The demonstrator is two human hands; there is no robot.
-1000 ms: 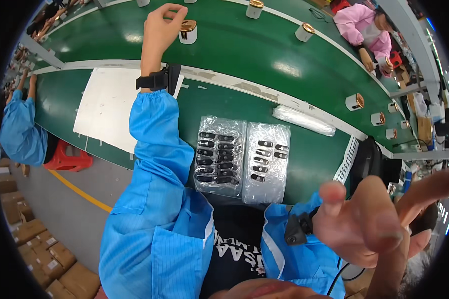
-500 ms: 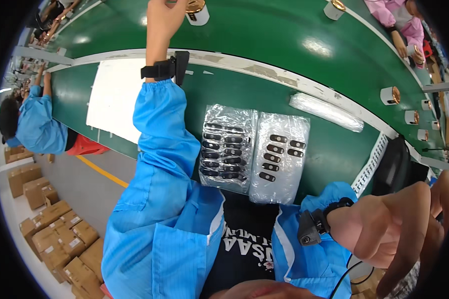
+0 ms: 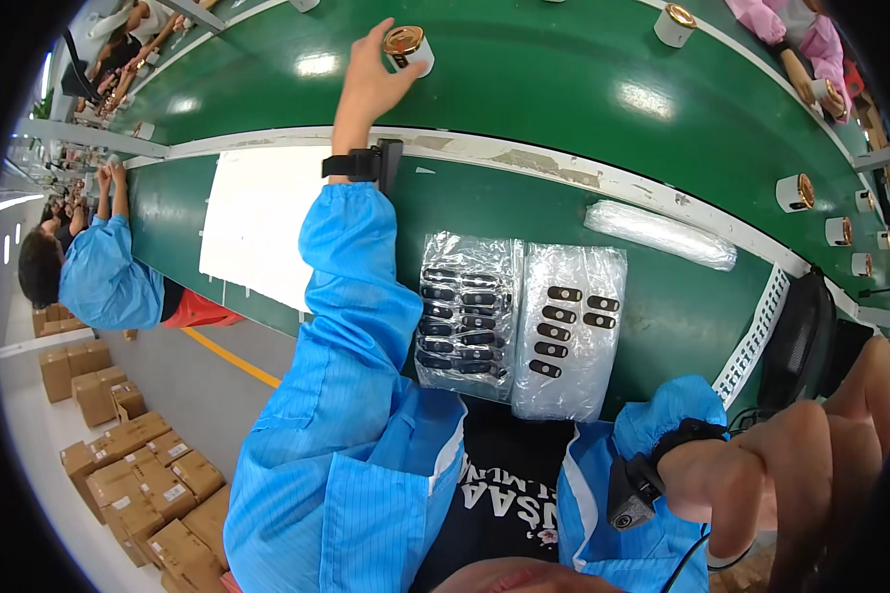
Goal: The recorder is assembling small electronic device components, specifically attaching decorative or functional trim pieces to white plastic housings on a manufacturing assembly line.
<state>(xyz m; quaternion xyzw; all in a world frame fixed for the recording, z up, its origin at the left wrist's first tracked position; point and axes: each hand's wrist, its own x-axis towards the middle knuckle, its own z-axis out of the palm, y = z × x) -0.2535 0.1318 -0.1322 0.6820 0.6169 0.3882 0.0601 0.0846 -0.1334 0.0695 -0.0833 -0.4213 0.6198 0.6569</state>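
My left hand (image 3: 374, 79) reaches across the white rail to a white cylindrical can with a shiny gold lid (image 3: 406, 44). Its thumb and fingers are spread apart around the near left side of the can, which stands on the green surface; whether skin touches it is hard to tell. Large and close at the lower right, my right hand (image 3: 791, 465) has bent, curled fingers, and its fingertips run into the dark rim. Before my body lie two clear plastic bags, the left bag (image 3: 470, 316) and the right bag (image 3: 569, 366), with several small black oval pieces on or in each.
A white sheet (image 3: 257, 222) lies left of my arm. A rolled clear plastic bundle (image 3: 661, 234) rests by the rail (image 3: 524, 155). More gold-lidded cans (image 3: 794, 193) stand far right. Co-workers sit at left and far right. Cardboard boxes (image 3: 143, 479) are stacked on the floor.
The whole view has shifted, so the scene appears lower and farther right. My left hand has drawn back from over the lid to the can's near left side, fingers spread. My right hand stays raised.
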